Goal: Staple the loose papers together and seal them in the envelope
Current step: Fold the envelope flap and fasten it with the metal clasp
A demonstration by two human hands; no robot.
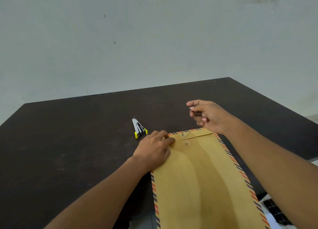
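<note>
Right hand (206, 116) pinches the thin closure string (188, 133) above the striped-edged brown paper envelope (203, 177).
Left hand (154, 148) presses the flap flat, fingers spread — string buttons just below-left of the pinch (centre frame).

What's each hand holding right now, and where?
Left hand presses the envelope at its flap's left corner. Right hand seems to pinch the closure string.

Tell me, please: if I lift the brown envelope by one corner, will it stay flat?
Probably not. The envelope looks thin and long, already overhanging the table edge, so it would likely sag. It seems light; the left hand alone pins it.
</note>
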